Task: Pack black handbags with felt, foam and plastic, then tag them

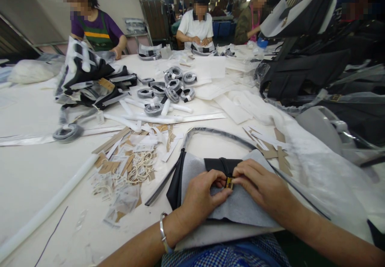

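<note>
**I Pinch a Gold Clasp [229, 182]**

My left hand [204, 190] pinches the gold clasp with finger and thumb from 9 o'clock. My right hand [257, 178] pinches it from 3 o'clock. The clasp is on a black bag [215, 164] with a gray cover [249, 212]. The bag is at 5 o'clock in my view, at the near edge of the bench [33, 166]. Looking from the bag, a messy pile of tags and strings [141, 166] sits near 9 o'clock, and rolled straps [173, 85] lie at 11.
</note>
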The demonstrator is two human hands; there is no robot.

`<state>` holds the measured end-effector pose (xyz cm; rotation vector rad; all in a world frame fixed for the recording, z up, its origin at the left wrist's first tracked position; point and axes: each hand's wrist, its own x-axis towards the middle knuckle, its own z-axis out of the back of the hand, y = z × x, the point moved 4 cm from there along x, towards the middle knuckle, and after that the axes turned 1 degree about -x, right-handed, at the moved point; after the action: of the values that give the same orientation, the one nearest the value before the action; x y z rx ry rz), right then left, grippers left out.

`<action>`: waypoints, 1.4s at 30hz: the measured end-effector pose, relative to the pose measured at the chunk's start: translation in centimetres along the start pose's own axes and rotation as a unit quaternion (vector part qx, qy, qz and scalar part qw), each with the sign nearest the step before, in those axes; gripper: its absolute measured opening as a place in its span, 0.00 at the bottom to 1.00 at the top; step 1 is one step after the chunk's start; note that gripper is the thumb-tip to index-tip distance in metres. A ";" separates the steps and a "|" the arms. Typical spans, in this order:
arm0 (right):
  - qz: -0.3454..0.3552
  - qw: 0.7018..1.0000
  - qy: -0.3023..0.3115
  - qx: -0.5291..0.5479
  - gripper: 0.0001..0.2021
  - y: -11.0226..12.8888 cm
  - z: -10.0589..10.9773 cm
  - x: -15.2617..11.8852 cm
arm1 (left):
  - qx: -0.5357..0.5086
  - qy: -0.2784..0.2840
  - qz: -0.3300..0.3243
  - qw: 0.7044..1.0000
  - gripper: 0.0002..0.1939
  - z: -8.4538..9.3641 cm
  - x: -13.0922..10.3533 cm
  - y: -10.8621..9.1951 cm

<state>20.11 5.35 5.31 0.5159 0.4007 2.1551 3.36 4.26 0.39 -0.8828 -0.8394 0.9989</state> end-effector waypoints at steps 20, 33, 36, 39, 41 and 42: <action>0.000 0.999 -0.041 0.035 0.04 0.3 0.3 0.1 | 0.017 -0.002 -0.017 1.000 0.11 0.0 -0.1 0.2; -0.004 0.999 -0.023 0.022 0.06 0.4 0.1 0.2 | 0.029 0.003 -0.016 0.999 0.11 0.0 -0.1 0.2; 0.002 0.999 -0.031 0.025 0.06 0.5 0.1 -0.1 | 0.024 0.002 -0.016 1.000 0.11 0.0 -0.1 0.1; 0.012 0.999 -0.041 0.018 0.05 0.6 0.1 -0.3 | 0.018 0.000 -0.017 1.000 0.11 0.0 -0.1 0.0; 0.017 0.999 -0.042 0.013 0.05 0.7 0.0 -0.2 | 0.015 0.000 -0.018 1.000 0.11 0.0 -0.1 0.0; 0.017 0.999 -0.042 0.011 0.06 0.6 0.0 -0.2 | 0.014 0.000 -0.019 1.000 0.11 0.0 -0.1 0.0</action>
<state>19.81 4.82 5.58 0.6263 0.3713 2.1567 3.32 4.13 0.39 -0.8410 -0.8377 0.9754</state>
